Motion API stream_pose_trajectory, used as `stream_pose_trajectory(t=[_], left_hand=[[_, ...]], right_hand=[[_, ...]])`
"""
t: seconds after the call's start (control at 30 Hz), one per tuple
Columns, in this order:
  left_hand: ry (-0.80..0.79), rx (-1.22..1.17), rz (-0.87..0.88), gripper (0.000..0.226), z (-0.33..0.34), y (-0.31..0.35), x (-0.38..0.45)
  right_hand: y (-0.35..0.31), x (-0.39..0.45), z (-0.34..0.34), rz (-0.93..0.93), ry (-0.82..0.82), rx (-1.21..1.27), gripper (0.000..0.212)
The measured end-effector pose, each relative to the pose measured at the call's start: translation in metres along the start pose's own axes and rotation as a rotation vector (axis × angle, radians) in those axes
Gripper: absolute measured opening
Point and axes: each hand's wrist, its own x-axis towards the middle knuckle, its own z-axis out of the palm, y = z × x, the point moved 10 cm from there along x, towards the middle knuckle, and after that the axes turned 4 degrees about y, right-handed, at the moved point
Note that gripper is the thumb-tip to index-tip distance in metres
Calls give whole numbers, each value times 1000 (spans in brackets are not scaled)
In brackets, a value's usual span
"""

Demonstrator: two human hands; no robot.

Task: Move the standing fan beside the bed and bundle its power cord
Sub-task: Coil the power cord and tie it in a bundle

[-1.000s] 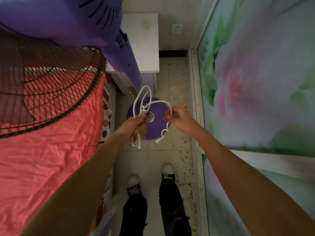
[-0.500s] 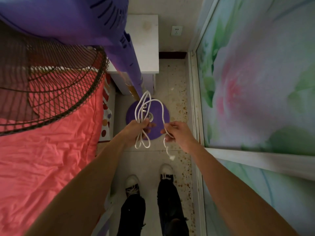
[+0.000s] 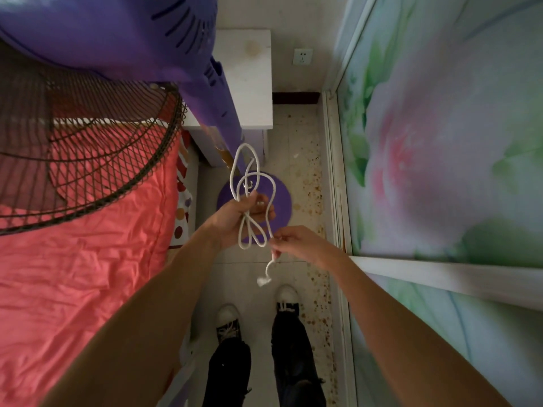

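Thin white power cord [image 3: 255, 201] looped above purple round fan base [image 3: 280, 198] beside pink-covered bed [image 3: 88, 259]. Left hand [image 3: 244, 214] clamps coils; right hand [image 3: 296, 243] pinches tail, plug [image 3: 263, 281] dangling. Light, limp, springy: grip mid-bundle.

Fan [image 3: 123, 39] far left, over bed [image 3: 73, 259]. Fan base [image 3: 282, 198] on floor [image 3: 299, 148], right of bed. Nightstand [image 3: 246, 80] behind base. Cord [image 3: 249, 186] between hands, above base. Wall socket [image 3: 302, 56] far. Sliding door [image 3: 440, 142] right.

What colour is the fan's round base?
Purple, seen in the head view: the base sits on the floor behind the left hand.
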Motion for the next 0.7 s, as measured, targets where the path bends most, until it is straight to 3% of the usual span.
stream_pose_trajectory(t=[0.1, 0.2, 0.33, 0.47, 0.57, 0.7], left_hand=[[14, -56, 41, 27, -9, 3, 4], [17, -59, 55, 27, -11, 8, 3], [65, -56, 70, 27, -16, 10, 3], [72, -3, 54, 32, -12, 6, 7], [94, 62, -6, 34, -15, 0, 10], [96, 146, -28, 29, -32, 5, 6]], right_hand=[[0, 2, -2, -157, 40, -390, 4], [2, 3, 1, -250, 19, -645, 8], [-5, -2, -5, -275, 75, -424, 9], [6, -4, -5, -144, 111, -159, 17], [26, -7, 8, -19, 14, 20, 9], [56, -13, 8, 154, -93, -20, 6]])
